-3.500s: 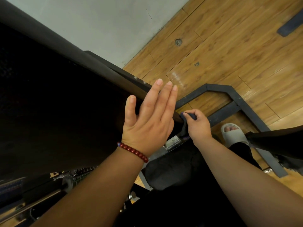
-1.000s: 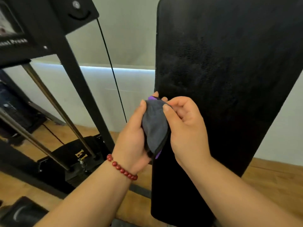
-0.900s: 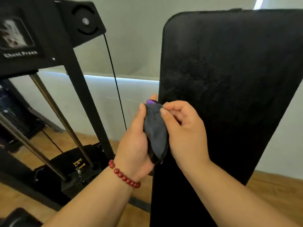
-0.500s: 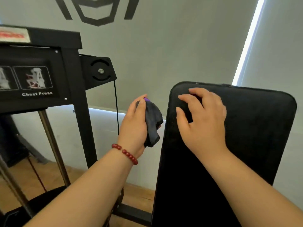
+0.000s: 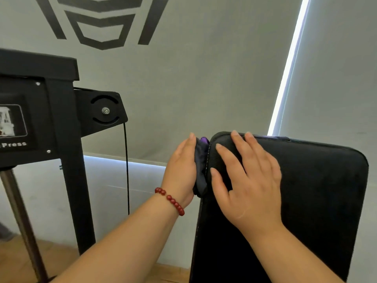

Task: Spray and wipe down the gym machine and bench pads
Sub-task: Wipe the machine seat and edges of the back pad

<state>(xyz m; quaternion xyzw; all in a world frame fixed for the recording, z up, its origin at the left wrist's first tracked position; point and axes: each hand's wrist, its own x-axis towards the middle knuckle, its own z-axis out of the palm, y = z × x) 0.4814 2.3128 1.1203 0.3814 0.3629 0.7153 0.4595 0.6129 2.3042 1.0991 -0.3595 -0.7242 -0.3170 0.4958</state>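
Cloth (image 5: 201,164) mostly hidden btwn flat L hand (image 5: 181,170) & pad (image 5: 316,201) edge; R hand (image 5: 251,186) flat, open on pad.

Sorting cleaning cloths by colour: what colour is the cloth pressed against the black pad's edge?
Dark grey cloth, purple at its top; head view.

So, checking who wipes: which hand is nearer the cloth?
Left. The left hand presses the cloth against the pad, on its side edge; the right hand lies flat on its front.
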